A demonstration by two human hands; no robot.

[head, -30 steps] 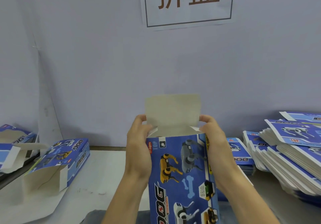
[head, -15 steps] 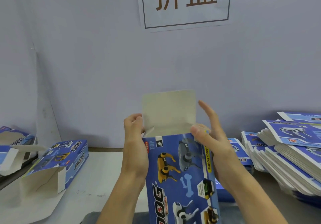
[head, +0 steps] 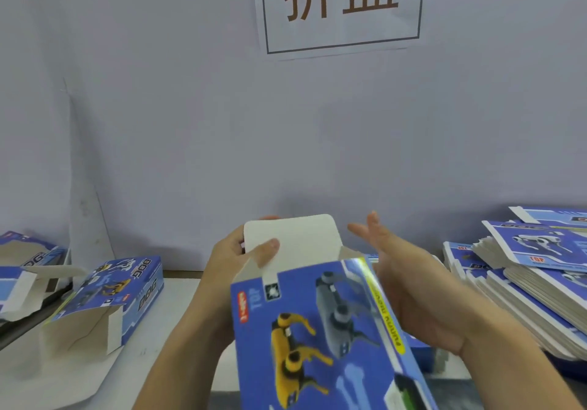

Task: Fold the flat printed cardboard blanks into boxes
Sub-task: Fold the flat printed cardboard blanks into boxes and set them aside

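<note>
I hold a blue printed box (head: 317, 330) with robot-dog pictures upright in front of me, its top end open. Its plain white top flap (head: 295, 241) stands up at the far edge. My left hand (head: 235, 257) pinches that flap at its left side, thumb on the near face and fingers behind it. My right hand (head: 403, 282) lies along the box's right side with the fingers straight and spread, their tips clear of the flap.
A tall stack of flat blue blanks (head: 527, 282) fills the right of the table. At the left lies a folded box (head: 104, 295) with an open end, and more open boxes (head: 22, 269) at the far left edge. A grey wall with a paper sign (head: 340, 6) stands close behind.
The box has tipped toward me and the top flap leans lower. My left thumb has come round onto the flap's near face. My right hand has opened and drawn back from the flap.
</note>
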